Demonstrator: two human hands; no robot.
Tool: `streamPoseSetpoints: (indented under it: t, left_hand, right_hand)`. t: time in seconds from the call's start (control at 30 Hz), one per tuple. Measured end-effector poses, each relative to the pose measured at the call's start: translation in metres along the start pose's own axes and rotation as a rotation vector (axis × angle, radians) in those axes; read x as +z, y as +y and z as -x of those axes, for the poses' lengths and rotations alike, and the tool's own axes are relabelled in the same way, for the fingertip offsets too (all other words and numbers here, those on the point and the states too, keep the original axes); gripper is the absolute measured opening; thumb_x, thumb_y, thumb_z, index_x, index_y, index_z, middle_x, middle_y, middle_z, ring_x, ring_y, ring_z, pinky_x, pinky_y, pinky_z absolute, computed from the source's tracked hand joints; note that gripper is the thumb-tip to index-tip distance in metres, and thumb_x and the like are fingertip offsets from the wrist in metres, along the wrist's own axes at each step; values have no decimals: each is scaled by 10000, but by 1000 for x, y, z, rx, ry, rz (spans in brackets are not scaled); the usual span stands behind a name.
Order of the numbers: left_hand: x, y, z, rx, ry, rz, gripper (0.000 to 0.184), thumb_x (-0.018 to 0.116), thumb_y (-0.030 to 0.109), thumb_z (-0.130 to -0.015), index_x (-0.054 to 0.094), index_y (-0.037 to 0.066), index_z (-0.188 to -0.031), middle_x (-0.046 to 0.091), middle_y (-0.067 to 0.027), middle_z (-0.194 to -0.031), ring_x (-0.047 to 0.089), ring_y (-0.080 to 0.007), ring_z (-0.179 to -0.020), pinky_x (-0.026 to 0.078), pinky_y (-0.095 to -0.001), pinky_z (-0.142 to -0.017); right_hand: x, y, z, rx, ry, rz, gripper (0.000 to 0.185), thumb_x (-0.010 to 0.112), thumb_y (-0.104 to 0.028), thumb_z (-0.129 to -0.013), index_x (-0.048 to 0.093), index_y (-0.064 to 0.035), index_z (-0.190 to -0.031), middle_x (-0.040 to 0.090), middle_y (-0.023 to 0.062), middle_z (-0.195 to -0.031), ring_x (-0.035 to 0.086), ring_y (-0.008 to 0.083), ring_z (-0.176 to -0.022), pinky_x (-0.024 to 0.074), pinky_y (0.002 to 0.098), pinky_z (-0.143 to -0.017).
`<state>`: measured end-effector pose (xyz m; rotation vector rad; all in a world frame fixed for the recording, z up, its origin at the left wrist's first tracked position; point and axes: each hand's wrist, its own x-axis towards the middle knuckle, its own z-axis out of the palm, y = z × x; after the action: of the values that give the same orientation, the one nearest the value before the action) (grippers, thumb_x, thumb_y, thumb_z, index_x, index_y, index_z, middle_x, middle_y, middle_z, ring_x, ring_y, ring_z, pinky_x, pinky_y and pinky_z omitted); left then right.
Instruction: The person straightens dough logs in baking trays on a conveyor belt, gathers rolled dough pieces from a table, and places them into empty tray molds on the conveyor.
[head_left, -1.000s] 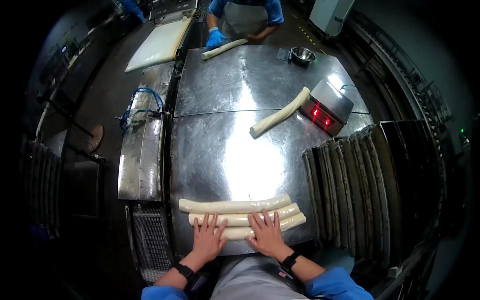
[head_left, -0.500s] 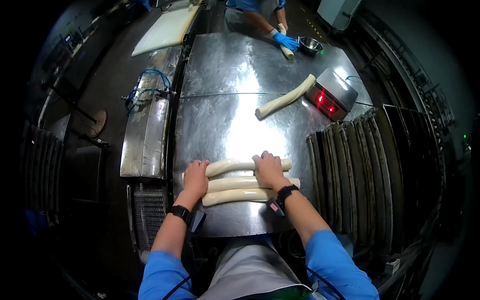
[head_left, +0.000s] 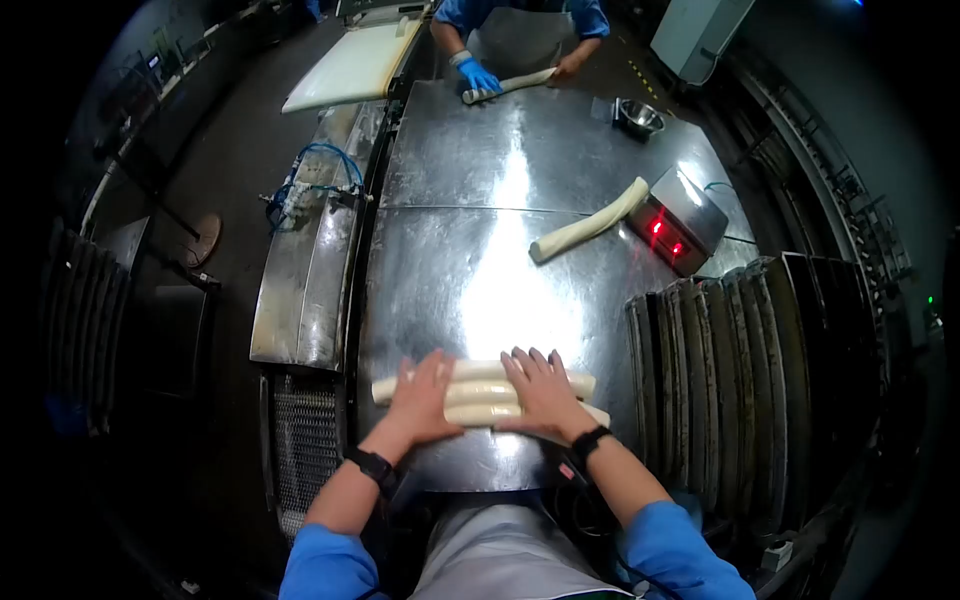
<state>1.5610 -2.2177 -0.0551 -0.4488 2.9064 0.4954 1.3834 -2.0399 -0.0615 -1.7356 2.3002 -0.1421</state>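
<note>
Three pale dough rolls (head_left: 482, 391) lie side by side against each other near the close edge of the metal table. Across their left part rests my left hand (head_left: 422, 402), fingers stretched out over the far roll and thumb along the near side. My right hand (head_left: 547, 396) lies flat over their right part with its fingers spread. Both hands are open and touch the dough from above. The palms hide parts of the rolls, whose ends stick out on both sides.
Another dough roll (head_left: 588, 220) leans against a scale (head_left: 676, 222) with red digits. Across the metal table (head_left: 450, 150), a co-worker's blue-gloved hand (head_left: 478, 76) touches a dough strip (head_left: 512, 85). A steel bowl (head_left: 640, 117) stands far right; upright trays (head_left: 715, 380) line the right side.
My hands have gone from gripping the far roll to lying flat across all three, which now sit closer together. The co-worker's gloved hand and dough strip have moved left. The view has shifted slightly.
</note>
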Motion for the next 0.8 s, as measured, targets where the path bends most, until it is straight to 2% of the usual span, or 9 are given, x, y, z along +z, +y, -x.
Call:
streamPoseSetpoints:
  t: [0.03, 0.13, 0.23, 0.27, 0.53, 0.63, 0.7, 0.73, 0.8]
  left_hand:
    - [-8, -8, -7, -108, -19, 77, 1095, 807, 526, -581, 332, 27, -1432, 358, -229, -1439, 331, -350, -1352, 217, -557, -1113]
    - [-25, -25, -8, -128, 78, -38, 966, 837, 364, -550, 407, 2, -1336, 515, -152, -1252, 463, -306, -1203, 344, -427, -1050]
    - [-14, -38, 17, -50, 92, -71, 917, 841, 286, -556, 419, 5, -1320, 508, -158, -1257, 464, -308, -1201, 348, -424, -1051]
    - [-22, -30, 30, -58, 69, 2, 875, 839, 217, -575, 430, 15, -1322, 500, -155, -1283, 455, -308, -1221, 332, -433, -1071]
    - [16, -10, 99, -74, 181, 101, 748, 789, 167, -673, 465, 54, -1337, 466, -130, -1365, 403, -305, -1299, 297, -442, -1104]
    - [36, 5, 108, -268, 283, 37, 688, 737, 109, -732, 447, 46, -1352, 410, -174, -1406, 371, -338, -1315, 302, -436, -1099]
    - [60, 27, 116, -536, 624, 295, 649, 682, 52, -767, 426, 39, -1364, 361, -210, -1419, 347, -380, -1316, 305, -437, -1095]
    - [67, 43, 120, -586, 699, 435, 642, 658, 23, -767, 418, 33, -1363, 349, -223, -1398, 349, -395, -1300, 322, -437, -1079]
    - [100, 72, 121, -713, 750, 1015, 712, 687, 43, -779, 338, 49, -1400, 419, -171, -1335, 440, -300, -1237, 419, -389, -993]
  right_hand:
    - [-6, 4, -12, 35, -11, -27, 1120, 619, -755, -659, 297, -44, -1462, 388, 204, -1411, 352, 404, -1301, 203, 605, -1086]
    - [-16, 0, -19, 168, -87, -122, 1129, 629, -752, -651, 296, -40, -1462, 428, 213, -1347, 393, 392, -1251, 219, 584, -1084]
    - [-9, -7, 15, 139, -25, -17, 1118, 643, -733, -653, 296, -46, -1464, 433, 226, -1317, 404, 380, -1229, 225, 570, -1088]
    - [-8, -8, 27, 145, -31, 15, 1103, 690, -664, -669, 256, -63, -1486, 409, 252, -1361, 370, 399, -1279, 196, 545, -1120]
    - [-4, 4, 65, 18, 18, -14, 1080, 709, -656, -630, 338, -44, -1439, 422, 221, -1328, 388, 376, -1240, 228, 547, -1083]
    - [0, 20, 34, 25, 83, -269, 795, 731, -504, -703, 487, -43, -1303, 494, 203, -1223, 443, 366, -1156, 350, 498, -990]
    - [-11, 24, 1, 6, 284, -312, 533, 730, -327, -759, 575, -18, -1165, 524, 208, -1148, 475, 374, -1083, 424, 457, -909]
    - [-10, 26, -21, -46, 473, -279, 526, 716, -307, -760, 571, 12, -1152, 515, 231, -1161, 475, 392, -1082, 417, 462, -927]
    - [-8, 31, -56, -44, 484, -192, 593, 684, -281, -738, 533, -25, -1252, 491, 232, -1215, 456, 387, -1133, 386, 473, -981]
